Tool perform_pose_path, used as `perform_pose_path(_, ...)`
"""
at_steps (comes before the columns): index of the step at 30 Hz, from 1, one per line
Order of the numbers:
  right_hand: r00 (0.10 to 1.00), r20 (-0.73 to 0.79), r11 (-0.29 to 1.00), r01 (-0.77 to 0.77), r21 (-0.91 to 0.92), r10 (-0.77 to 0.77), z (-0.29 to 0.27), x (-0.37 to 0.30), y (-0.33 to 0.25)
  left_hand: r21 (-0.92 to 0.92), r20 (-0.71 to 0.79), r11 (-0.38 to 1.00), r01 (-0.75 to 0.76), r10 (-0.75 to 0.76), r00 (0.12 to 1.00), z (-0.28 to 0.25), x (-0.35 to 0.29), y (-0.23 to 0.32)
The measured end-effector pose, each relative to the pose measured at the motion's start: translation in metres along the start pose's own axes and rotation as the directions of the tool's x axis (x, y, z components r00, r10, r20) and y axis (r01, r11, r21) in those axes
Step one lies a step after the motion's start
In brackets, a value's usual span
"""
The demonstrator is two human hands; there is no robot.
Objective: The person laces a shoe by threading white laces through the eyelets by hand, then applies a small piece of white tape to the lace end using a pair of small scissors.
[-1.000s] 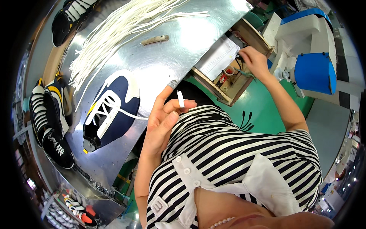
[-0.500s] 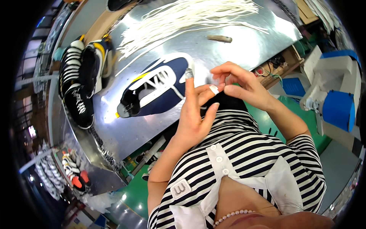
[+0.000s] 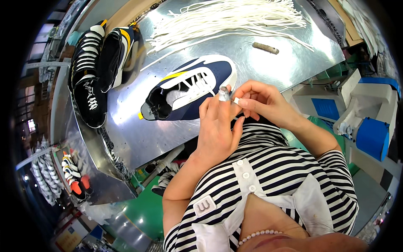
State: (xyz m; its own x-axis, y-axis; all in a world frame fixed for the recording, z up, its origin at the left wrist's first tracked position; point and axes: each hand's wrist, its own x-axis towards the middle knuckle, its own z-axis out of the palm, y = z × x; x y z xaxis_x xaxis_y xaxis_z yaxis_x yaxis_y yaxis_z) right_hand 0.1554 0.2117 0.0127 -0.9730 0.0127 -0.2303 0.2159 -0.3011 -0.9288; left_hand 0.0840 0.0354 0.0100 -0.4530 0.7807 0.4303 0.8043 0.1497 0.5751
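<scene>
My left hand is raised beside the toe of a navy and white sneaker, its fingers stretched and holding nothing. Silvery tape wraps one of its fingertips. My right hand meets it, thumb and fingers pinched on a small piece of white tape by the left fingers. How far that tape goes round a finger is hidden. The sneaker lies on the metal tabletop, with its dark opening toward the left and white laces partly threaded.
A bundle of white laces spreads over the far tabletop. An awl with a worn handle lies near it. Black shoes stand at the left edge. At right is a white machine with blue panels. More shoes sit at lower left.
My right hand has closed in on the left fingers and now pinches at the white tape. My left fingers have drawn closer together. The view has shifted, so the table things appear farther right.
</scene>
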Motion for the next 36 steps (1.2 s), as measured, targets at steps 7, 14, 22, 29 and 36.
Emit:
perform_pose_path(7, 0.987, -0.113, 0.982, -0.097, 0.162, 0.116, 0.007, -0.001, 0.019, 0.163, 0.113, 0.957, -0.240, 0.224, 0.968, 0.000, 0.000, -0.005)
perform_pose_path(14, 0.989, 0.021, 0.990, -0.144, 0.006, 0.144, 0.009, 0.003, 0.022, 0.223, 0.331, 0.867, -0.446, 0.363, 0.871, -0.006, -0.005, -0.003)
perform_pose_path(22, 0.979, -0.184, 0.976, 0.052, -0.211, -0.092, -0.036, -0.003, 0.003, -0.274, 0.121, 0.960, 0.054, -0.021, 0.992, -0.019, -0.011, 0.002)
perform_pose_path(29, 0.737, -0.236, 0.384, 0.035, -0.923, -0.633, -0.076, 0.021, 0.013, -0.885, 0.373, 0.081, 0.459, -0.466, 0.802, -0.034, -0.005, -0.009)
perform_pose_path(36, 0.717, -0.097, 0.002, -0.132, -0.991, -0.690, -0.098, 0.055, 0.020, -0.818, 0.318, 0.288, 0.497, -0.493, 0.810, -0.052, -0.001, -0.016)
